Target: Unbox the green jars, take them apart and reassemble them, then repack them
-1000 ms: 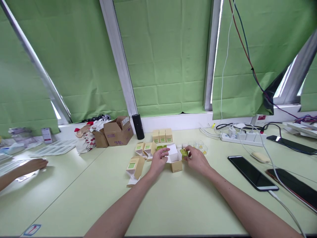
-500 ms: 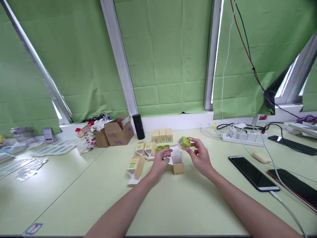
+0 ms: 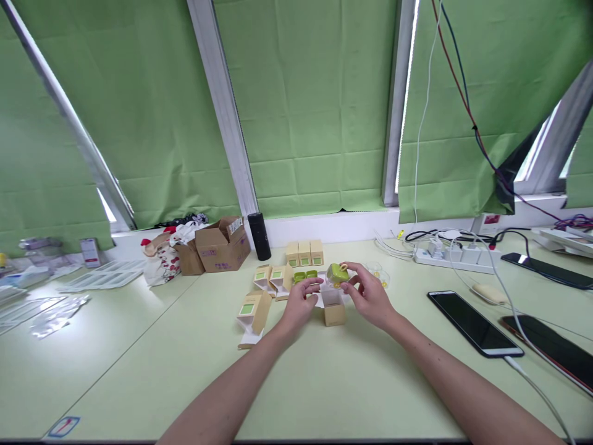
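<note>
My right hand (image 3: 370,296) pinches a small green case (image 3: 337,274) with a yellow loop, above an open small cardboard box (image 3: 334,315). That box stands upright, its white flaps spread. Beside it, my left hand (image 3: 301,303) has curled fingers at the left white flap and appears to hold it. Two green cases (image 3: 304,275) sit just behind my left hand. To the left lies an opened carton with a green label (image 3: 254,311), with two more opened cartons (image 3: 273,279) behind it. Three closed small boxes (image 3: 304,253) stand in a row at the back.
Clear plastic packaging (image 3: 378,275) lies right of my right hand. A black bottle (image 3: 259,237) and a brown carton (image 3: 225,247) stand by the wall. On the right are a phone (image 3: 475,322) on a cable, a power strip (image 3: 458,259) and loose cords.
My right hand has moved slightly left and down with the green case, bringing it over the open box. The clear packaging behind it shows more now. My left hand stays in place.
</note>
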Motion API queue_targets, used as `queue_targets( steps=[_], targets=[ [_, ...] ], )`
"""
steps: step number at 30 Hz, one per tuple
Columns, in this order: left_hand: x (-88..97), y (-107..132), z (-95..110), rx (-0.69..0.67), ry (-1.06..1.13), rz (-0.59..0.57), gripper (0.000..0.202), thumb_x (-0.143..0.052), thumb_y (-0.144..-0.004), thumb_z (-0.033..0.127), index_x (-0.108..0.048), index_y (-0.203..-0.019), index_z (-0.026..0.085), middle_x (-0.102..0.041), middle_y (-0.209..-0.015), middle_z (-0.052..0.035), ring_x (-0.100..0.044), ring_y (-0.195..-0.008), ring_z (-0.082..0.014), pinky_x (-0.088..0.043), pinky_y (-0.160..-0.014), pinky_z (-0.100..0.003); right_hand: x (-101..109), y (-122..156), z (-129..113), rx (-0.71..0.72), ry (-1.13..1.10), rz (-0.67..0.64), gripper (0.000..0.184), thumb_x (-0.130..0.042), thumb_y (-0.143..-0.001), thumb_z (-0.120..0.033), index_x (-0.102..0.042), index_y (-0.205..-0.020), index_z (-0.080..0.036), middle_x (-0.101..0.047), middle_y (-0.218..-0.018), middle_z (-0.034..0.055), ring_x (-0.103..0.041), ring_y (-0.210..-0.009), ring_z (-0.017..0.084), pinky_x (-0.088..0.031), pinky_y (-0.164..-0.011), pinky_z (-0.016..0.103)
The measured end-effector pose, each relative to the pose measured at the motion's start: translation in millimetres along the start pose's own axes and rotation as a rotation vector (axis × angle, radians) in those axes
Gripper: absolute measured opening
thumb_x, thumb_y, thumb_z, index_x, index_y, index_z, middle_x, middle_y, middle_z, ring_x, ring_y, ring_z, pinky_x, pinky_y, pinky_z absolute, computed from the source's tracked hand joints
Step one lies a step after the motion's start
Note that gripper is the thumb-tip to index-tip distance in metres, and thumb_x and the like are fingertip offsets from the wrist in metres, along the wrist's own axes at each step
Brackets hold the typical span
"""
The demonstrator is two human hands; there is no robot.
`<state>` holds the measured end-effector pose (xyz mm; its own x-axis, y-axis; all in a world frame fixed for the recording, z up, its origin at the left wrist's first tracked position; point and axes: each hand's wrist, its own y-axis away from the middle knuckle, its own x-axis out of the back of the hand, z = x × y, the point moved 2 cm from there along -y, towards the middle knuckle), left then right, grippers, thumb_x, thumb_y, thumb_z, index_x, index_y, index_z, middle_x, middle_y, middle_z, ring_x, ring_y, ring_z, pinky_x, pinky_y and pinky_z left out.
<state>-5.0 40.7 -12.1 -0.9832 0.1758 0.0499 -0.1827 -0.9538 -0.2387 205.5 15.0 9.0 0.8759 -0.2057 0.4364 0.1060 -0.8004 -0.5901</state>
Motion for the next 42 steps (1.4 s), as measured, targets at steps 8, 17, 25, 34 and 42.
queue_targets(
  steps=[8,17,25,34,42],
  targets=[
    [1.7,-3,-8,-0.02,0.012,-0.01,0.048,-0.064,-0.066,0.009,-0.075,-0.112,0.016,-0.078,-0.115,-0.0138,-0.073,-0.105,-0.0278,-0.056,-0.086,-0.035,2,0,1,-0.003,0.071,-0.054,0.035,-0.056,-0.095,-0.033,-0.055,-0.129,-0.025,-0.075,-0.112,0.0067,-0.075,-0.075,0.021,-0.052,-0.063,0.031],
    [0.6,-3,-6,0.0,-0.005,0.002,0.053,-0.058,-0.062,0.008,-0.074,-0.112,0.016,-0.076,-0.118,-0.0149,-0.072,-0.107,-0.028,-0.056,-0.085,-0.035,-3,6,-2,0.09,0.12,-0.15,0.033,-0.054,-0.094,-0.026,-0.054,-0.126,-0.025,-0.072,-0.12,0.0063,-0.069,-0.081,0.019,-0.054,-0.071,0.033],
    [1.4,-2,-5,-0.024,-0.025,0.007,0.049,-0.061,-0.065,0.006,-0.075,-0.111,0.016,-0.077,-0.11,-0.0129,-0.071,-0.111,-0.0279,-0.055,-0.093,-0.037,-7,9,-4,0.101,0.143,-0.208,0.033,-0.057,-0.089,-0.021,-0.057,-0.122,-0.026,-0.072,-0.113,0.0052,-0.065,-0.084,0.02,-0.053,-0.073,0.033],
    [0.6,1,0,-0.009,-0.058,0.025,0.05,-0.061,-0.064,0.007,-0.076,-0.112,0.016,-0.076,-0.117,-0.0137,-0.069,-0.116,-0.029,-0.054,-0.098,-0.04,-8,11,-10,0.105,0.195,-0.276,0.024,-0.06,-0.088,-0.024,-0.059,-0.112,-0.026,-0.068,-0.108,0.0044,-0.06,-0.087,0.021,-0.049,-0.074,0.031],
    [2.0,-1,-3,-0.021,-0.069,0.031,0.05,-0.063,-0.065,0.006,-0.077,-0.111,0.016,-0.077,-0.115,-0.014,-0.07,-0.114,-0.029,-0.055,-0.1,-0.042,-14,10,-12,0.148,0.16,-0.203,0.021,-0.042,-0.105,-0.028,-0.062,-0.1,-0.025,-0.068,-0.1,0.0062,-0.061,-0.091,0.022,-0.05,-0.077,0.033]
  ],
)
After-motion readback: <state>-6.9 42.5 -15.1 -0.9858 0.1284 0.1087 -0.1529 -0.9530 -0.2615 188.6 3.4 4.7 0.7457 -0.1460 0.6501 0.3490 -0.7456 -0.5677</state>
